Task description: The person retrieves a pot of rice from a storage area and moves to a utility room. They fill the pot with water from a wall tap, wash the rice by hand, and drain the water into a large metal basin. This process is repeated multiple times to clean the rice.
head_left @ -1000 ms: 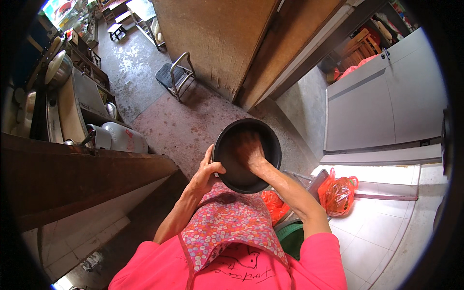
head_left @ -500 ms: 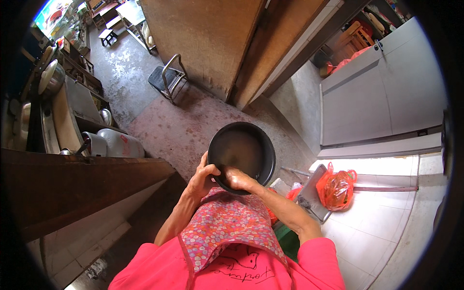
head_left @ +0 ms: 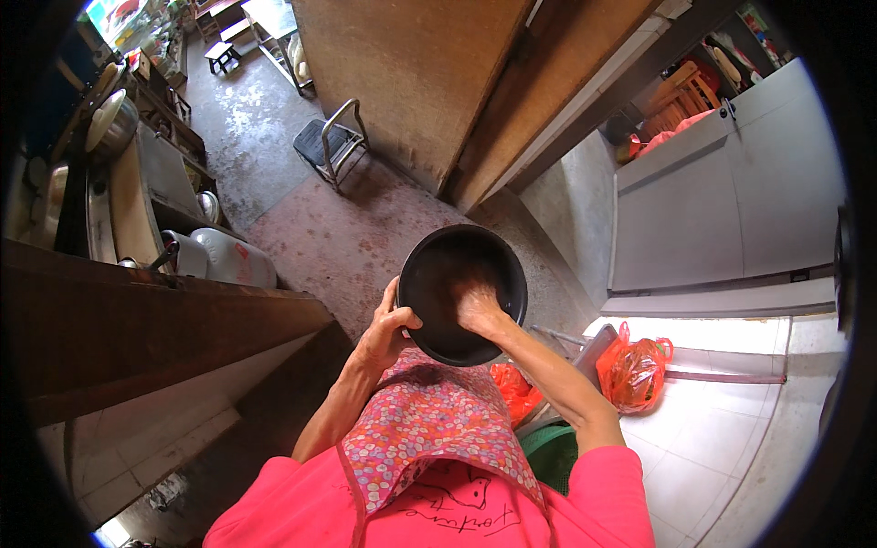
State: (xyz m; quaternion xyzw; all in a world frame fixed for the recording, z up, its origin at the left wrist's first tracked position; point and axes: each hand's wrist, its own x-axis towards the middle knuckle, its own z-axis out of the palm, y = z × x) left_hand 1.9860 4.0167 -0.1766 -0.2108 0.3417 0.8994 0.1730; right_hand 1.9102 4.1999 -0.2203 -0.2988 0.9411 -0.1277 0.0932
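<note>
Fingers of the left hand grasp the left rim of one dark pot, held just beyond the floral apron; the right hand is inside, too blurred to tell whether it clutches anything. The pot looks stiff, probably weighty, maybe slippery if wet (a rim hold, thumb over the edge, seems best). Outward: two red bags nearby, one green basket, one black-seated chair.
</note>
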